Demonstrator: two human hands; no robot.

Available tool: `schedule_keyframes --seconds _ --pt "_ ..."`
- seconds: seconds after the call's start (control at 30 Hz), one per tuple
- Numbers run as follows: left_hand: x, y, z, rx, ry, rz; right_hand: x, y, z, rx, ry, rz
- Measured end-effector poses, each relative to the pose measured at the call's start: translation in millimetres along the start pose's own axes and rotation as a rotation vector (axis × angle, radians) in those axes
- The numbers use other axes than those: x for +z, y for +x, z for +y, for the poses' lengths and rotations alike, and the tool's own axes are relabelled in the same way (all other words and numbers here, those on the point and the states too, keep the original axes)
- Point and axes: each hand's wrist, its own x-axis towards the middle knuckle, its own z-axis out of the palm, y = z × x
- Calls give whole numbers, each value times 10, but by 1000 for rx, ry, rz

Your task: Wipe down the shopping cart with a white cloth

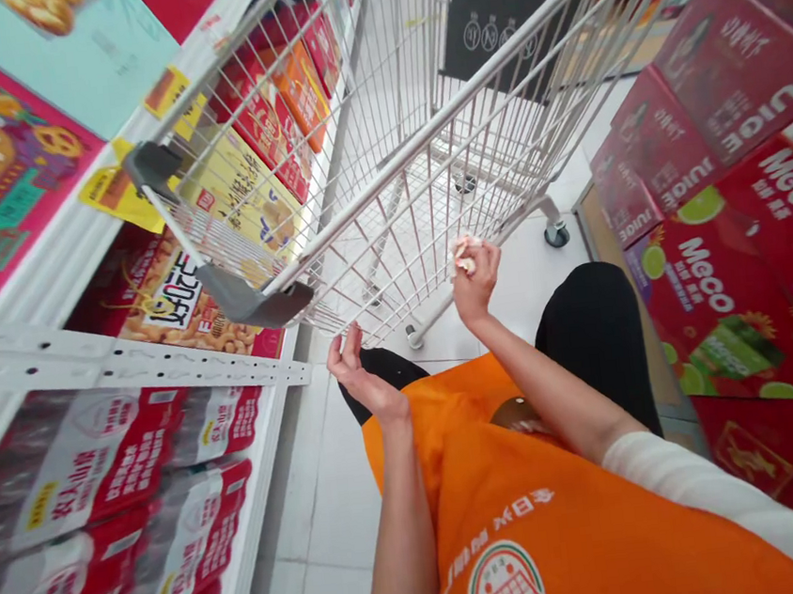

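Observation:
A wire shopping cart with grey corner pieces stands in front of me. My right hand is closed on a crumpled whitish-pink wad, close to the cart's wire side. Near the cart's lower left corner, my left hand is raised with its fingers curled a little and apart, and nothing shows in it. An orange apron covers my front, and my knees are bent in black trousers.
Shelves on the left hold snack boxes and, lower down, wrapped bottle packs. Red drink cartons are stacked at the right. Pale floor tiles lie below, and a dark sign hangs on the cart.

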Motion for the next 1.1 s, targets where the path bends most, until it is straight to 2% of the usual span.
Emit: schedule_keyframes --seconds 0.07,0.1,0.17,0.23,0.27,0.3,0.33,0.43,0.5,0.53,0.6,0.7,0.77,0.83,0.9,0.93,1.0,1.03,1.1 --pt "9 -5 -15 -11 -21 10 90 -300 -184 -66 39 -97" --pt "5 -5 -25 -18 -46 12 138 -480 -280 -146 68 -172" --pt "-17 3 -41 -37 -94 9 202 -773 -423 -447 178 -395" --pt "-46 10 -45 -47 -105 -12 197 -847 -441 -688 236 -511" --pt "-58 11 -43 -45 -99 -27 167 -783 -398 -721 225 -498" --pt "-66 10 -37 -40 -95 -40 125 -658 -325 -677 188 -442" --pt "-69 6 -29 -33 -102 -45 77 -488 -234 -572 137 -353" --pt "-49 -12 -4 -20 -140 -36 -36 62 29 -141 16 -85" --pt "-25 -25 4 -19 -161 -22 -45 226 89 18 -9 33" --pt "-15 -30 5 -22 -173 -15 -27 204 68 41 -12 57" --pt "-7 -40 1 -43 -214 0 29 -29 -61 -11 3 18" --pt "-35 -43 -9 -85 -298 2 72 -537 -345 -236 87 -220" --pt "-78 -20 -15 -79 -339 2 34 -707 -492 -405 150 -336" --pt "-125 39 -19 -37 -305 102 -20 -660 -578 -486 169 -288" --pt "-156 129 -24 -11 -233 260 -36 -498 -632 -439 129 -119" --pt "-161 178 -25 -14 -223 299 -22 -428 -660 -392 100 -36" --pt "-149 261 -24 -48 -285 243 37 -395 -731 -345 66 29" --pt "-137 287 -20 -68 -339 185 70 -441 -775 -376 67 3" --pt "-115 302 -5 -122 -459 104 119 -622 -868 -574 113 -153"
